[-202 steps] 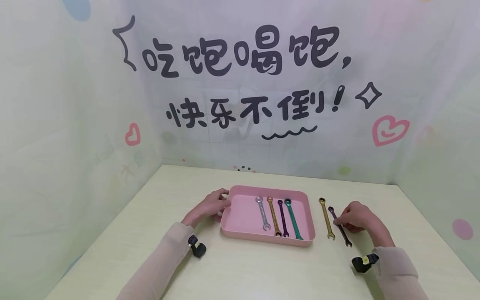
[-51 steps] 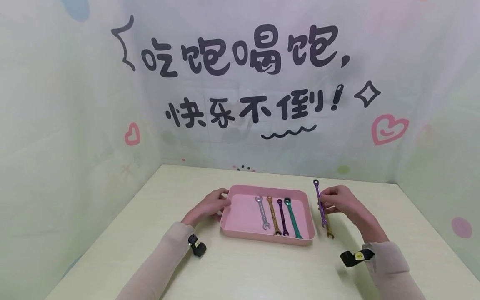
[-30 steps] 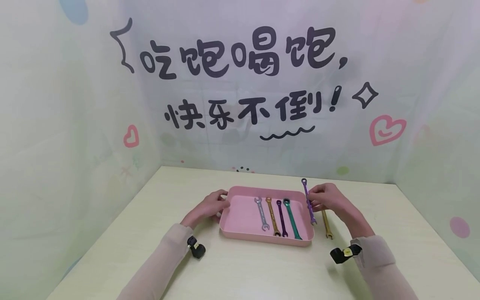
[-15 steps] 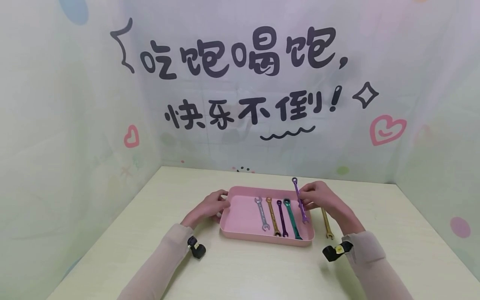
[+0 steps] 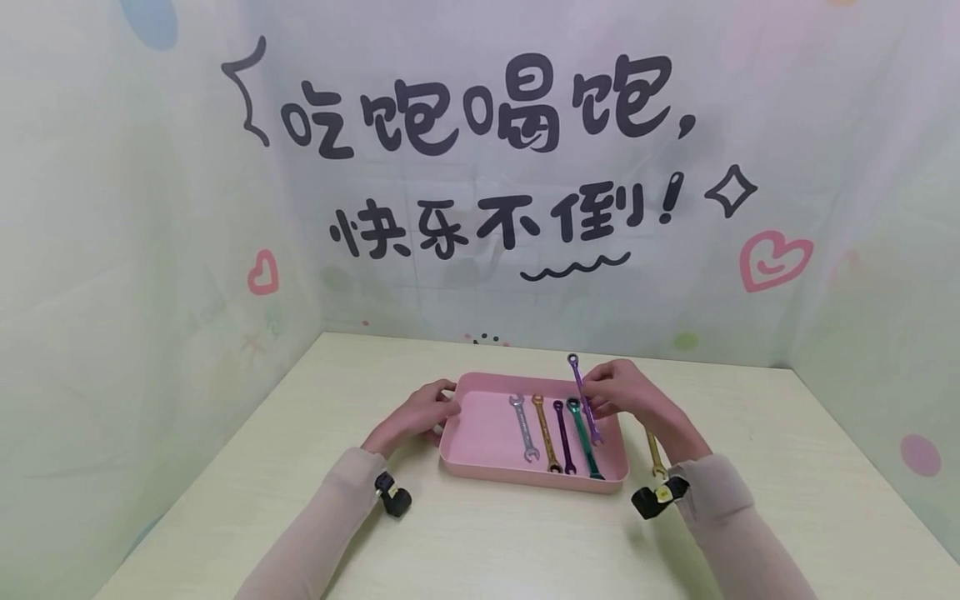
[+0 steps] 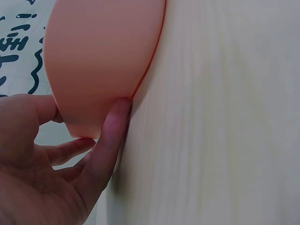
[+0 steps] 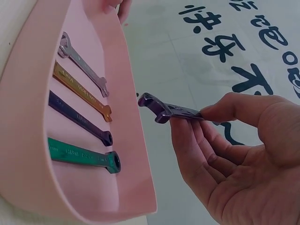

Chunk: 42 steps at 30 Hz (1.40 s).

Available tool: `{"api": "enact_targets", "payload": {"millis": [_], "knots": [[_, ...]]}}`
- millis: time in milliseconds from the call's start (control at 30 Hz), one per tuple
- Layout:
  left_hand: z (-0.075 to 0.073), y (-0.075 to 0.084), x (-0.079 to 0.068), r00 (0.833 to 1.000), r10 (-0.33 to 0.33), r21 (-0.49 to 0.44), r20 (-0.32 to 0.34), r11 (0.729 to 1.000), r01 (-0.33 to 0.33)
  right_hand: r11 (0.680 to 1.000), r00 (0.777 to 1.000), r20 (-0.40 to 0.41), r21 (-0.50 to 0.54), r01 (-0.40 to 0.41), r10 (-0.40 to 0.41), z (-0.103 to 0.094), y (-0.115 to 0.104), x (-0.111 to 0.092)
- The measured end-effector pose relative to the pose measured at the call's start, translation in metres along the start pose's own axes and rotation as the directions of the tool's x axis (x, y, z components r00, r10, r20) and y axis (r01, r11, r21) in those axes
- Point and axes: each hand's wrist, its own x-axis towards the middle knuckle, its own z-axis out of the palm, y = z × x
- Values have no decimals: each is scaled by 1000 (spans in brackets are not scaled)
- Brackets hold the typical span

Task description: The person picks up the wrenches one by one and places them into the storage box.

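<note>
Right hand (image 5: 624, 388) pinching its middle, I held the purple wrench (image 5: 581, 386) over the right part of the pink tray (image 5: 483, 429). Its long axis ran away from me, leaning slightly left, roughly parallel to the green wrench (image 5: 586, 442) lying in the tray; the ring end pointed up and away, the forked end lower and towards me. With my left hand (image 5: 426, 408) I gripped the tray's left end on the worktop (image 5: 480, 533).
</note>
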Motion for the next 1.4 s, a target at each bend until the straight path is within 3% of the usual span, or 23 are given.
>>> {"api": "enact_targets", "payload": {"millis": [333,1400], "knots": [[0,2,2,1000,-4,15,-12,1000,4,999,1000,22,24,21,-21,6,-9,5],[0,-1,1,1000,4,1,-6,1000,-4,999,996,81,-33,32,-29,45,-28,25]]}}
